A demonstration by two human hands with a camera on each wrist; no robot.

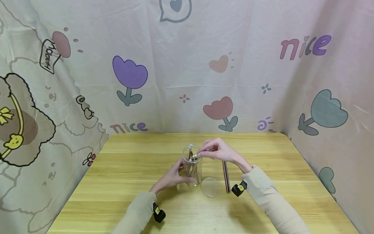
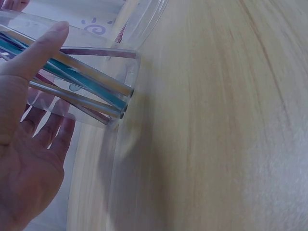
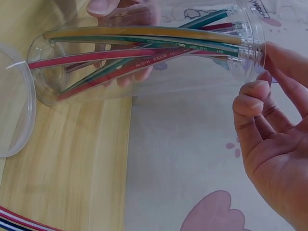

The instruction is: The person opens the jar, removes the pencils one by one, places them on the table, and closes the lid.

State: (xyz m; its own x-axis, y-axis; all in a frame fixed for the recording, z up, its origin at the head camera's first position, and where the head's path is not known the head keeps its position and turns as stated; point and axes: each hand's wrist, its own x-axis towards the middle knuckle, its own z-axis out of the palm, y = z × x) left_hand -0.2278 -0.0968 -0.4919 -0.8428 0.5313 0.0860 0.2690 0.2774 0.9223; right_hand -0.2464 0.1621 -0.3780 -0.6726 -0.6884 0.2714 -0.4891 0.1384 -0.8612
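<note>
A clear plastic jar [image 1: 192, 175] stands on the table, tilted in neither direction that shows, with several pencils [image 3: 144, 38] inside in yellow, green and red. My left hand [image 1: 174, 175] grips the jar from the left, thumb across its front and fingers round the back. At the jar's mouth is my right hand [image 1: 217, 151], its thumb and fingertips bent together right at the rim beside the white pencil ends [image 1: 194, 157]. I cannot tell whether it pinches a pencil. In the right wrist view the other fingers [image 3: 248, 106] curl just outside the rim.
A clear round lid [image 1: 210, 187] lies on the table right of the jar. Further right, below my right wrist, lie more pencils [image 1: 226, 178] side by side. The wooden table [image 1: 131, 169] ends at a patterned cloth [image 1: 175, 65] at the back.
</note>
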